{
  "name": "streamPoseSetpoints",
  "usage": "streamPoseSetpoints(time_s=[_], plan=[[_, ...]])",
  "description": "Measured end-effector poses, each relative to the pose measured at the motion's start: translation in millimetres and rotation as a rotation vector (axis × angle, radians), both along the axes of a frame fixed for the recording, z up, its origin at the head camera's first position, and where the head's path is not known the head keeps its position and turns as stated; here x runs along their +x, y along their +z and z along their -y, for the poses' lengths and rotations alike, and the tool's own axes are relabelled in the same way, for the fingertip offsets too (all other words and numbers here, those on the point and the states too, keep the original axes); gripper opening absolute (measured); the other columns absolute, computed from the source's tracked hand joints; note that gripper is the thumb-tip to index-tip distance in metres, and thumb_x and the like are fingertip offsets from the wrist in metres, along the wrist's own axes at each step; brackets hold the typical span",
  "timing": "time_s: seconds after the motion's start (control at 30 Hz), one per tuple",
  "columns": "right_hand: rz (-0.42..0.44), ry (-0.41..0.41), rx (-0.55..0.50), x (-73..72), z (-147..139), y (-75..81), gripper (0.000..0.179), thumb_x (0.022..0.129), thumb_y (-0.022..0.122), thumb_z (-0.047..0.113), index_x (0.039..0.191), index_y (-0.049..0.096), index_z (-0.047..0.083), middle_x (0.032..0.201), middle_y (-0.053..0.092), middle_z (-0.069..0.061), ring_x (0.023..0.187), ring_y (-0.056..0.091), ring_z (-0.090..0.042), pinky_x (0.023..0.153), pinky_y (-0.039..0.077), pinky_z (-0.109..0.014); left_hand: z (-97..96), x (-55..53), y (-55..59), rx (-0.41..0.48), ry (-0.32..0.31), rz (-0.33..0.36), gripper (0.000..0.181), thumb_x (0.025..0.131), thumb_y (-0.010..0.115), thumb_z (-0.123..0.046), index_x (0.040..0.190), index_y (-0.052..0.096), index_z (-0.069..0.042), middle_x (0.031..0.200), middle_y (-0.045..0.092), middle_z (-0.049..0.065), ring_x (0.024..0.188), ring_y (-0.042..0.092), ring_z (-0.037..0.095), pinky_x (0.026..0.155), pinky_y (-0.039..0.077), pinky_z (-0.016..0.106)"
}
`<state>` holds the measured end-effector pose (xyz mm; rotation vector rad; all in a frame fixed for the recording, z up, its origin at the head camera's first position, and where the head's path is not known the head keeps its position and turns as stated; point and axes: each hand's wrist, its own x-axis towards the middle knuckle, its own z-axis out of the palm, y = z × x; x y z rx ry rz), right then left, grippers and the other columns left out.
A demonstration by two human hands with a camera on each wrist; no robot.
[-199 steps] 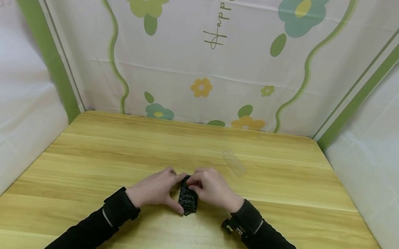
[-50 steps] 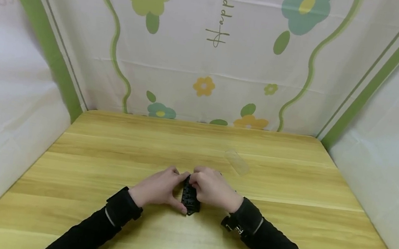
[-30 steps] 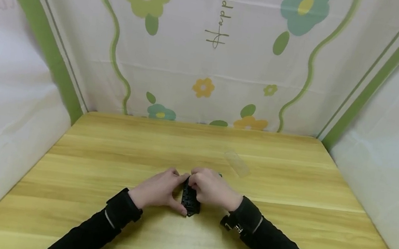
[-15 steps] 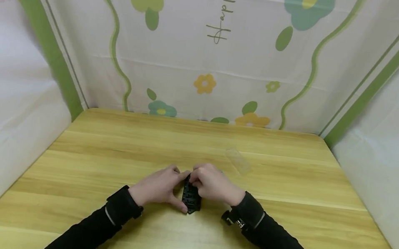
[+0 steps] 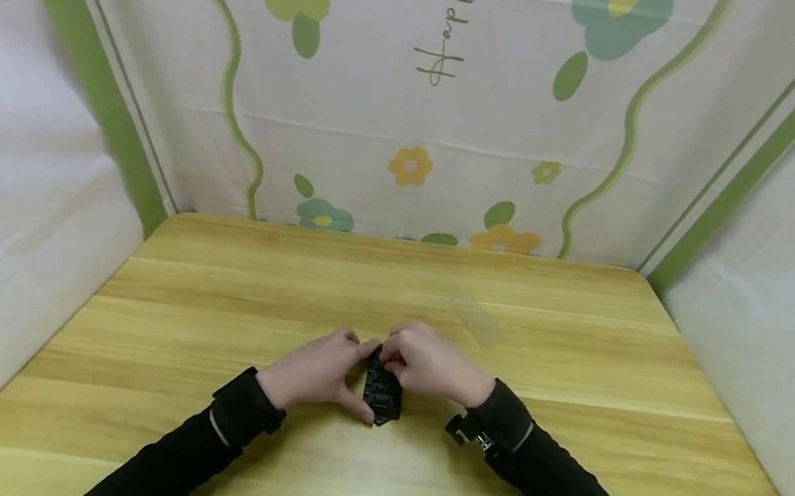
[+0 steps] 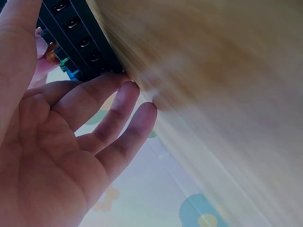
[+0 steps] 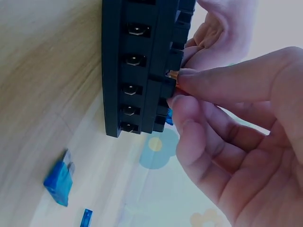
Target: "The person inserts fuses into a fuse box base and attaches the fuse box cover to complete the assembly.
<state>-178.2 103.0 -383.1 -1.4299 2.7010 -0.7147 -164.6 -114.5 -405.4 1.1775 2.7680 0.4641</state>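
Note:
A black fuse block with rows of terminals stands on the table between both hands. My left hand grips it, thumb at its near end and fingers at its far end. Over its far part, my right hand pinches a small orange blade fuse between thumb and forefinger. In the right wrist view the fuse's metal leg touches a slot in the block's side; how deep it sits I cannot tell. Green and blue fuses show at the block's end in the left wrist view.
Beyond the right hand lies a clear plastic cover on the wooden table. In the right wrist view a blue blade fuse and another small blue piece lie on the tabletop. Printed cloth hangs behind the table.
My right hand has turned and shifted slightly away from the block's near end, its fingertips showing more. The left hand still grips the fuse block in the same place.

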Motion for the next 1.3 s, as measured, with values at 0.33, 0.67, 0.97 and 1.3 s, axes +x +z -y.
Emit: streamPoseSetpoints(time_s=[0.33,0.67,0.97,1.3], plan=[[-0.018,-0.018,0.023,-1.4,-2,1.3,0.01,0.086,0.071,0.0,0.087,0.077,0.008,0.084,0.065,0.002,0.074,0.059,-0.01,0.067,0.049,-0.022,0.5,0.4,-0.7,0.015,0.01,0.001,0.103,0.07,0.076,-0.068,0.148,0.045,-0.009,0.116,0.058,0.015,0.097,0.055,0.02,0.078,0.048,0.033],[0.011,-0.046,0.045,-0.2,-2,3.3,0.004,0.089,0.074,0.008,0.09,0.078,0.008,0.084,0.066,0.003,0.07,0.058,-0.006,0.063,0.048,-0.02,0.5,-0.3,0.3,0.02,0.008,0.009,0.101,0.069,0.077,-0.067,0.147,0.046,-0.011,0.116,0.057,0.014,0.098,0.055,0.02,0.079,0.048,0.034],[-0.005,-0.096,0.047,1.0,1,-4.1,0.014,0.087,0.07,0.003,0.078,0.073,0.013,0.081,0.064,0.005,0.064,0.054,-0.003,0.059,0.047,-0.02,0.1,-0.9,-0.6,0.022,0.001,0.013,0.098,0.069,0.077,-0.068,0.146,0.048,-0.014,0.114,0.058,0.011,0.098,0.054,0.019,0.079,0.048,0.033],[-0.045,-0.103,0.021,-0.3,3,-9.1,0.028,0.083,0.065,-0.003,0.066,0.06,0.019,0.066,0.051,0.009,0.053,0.042,-0.003,0.051,0.036,-0.02,0.2,0.1,1.1,-0.006,0.006,0.007,0.101,0.07,0.076,-0.068,0.147,0.046,-0.012,0.115,0.058,0.012,0.1,0.055,0.021,0.079,0.048,0.033]])
